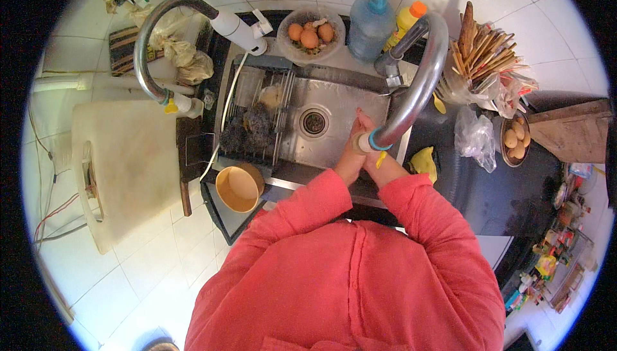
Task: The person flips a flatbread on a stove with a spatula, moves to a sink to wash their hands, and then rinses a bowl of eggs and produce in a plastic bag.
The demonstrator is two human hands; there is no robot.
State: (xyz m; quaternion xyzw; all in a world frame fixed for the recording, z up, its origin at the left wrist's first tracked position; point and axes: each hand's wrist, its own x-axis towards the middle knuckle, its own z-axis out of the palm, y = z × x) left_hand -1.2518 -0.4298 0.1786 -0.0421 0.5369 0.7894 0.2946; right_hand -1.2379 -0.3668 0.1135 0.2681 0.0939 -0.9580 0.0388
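Observation:
My left hand (pixel 351 149) and my right hand (pixel 368 122) are pressed together above the right side of the stainless steel sink (pixel 332 103). The curved metal tap spout (pixel 424 95), with its pale nozzle and blue ring, passes over them and hides part of both. Fingertips point toward the back of the basin. No object shows between the palms, though the spout covers much of that area. The round drain (pixel 314 122) lies to the left of my hands. A dish rack (pixel 284 110) with dark mesh scrubbers (pixel 248 127) sits along the sink's left side.
Behind the sink stand a bowl of eggs (pixel 309 39), a blue plastic jug (pixel 371 26) and a yellow bottle (pixel 405 18). Chopsticks (pixel 484 54), a plastic bag (pixel 475 136) and a yellow cloth (pixel 424 162) are at right. A paper tub (pixel 239 188) and cutting board (pixel 132 163) are at left.

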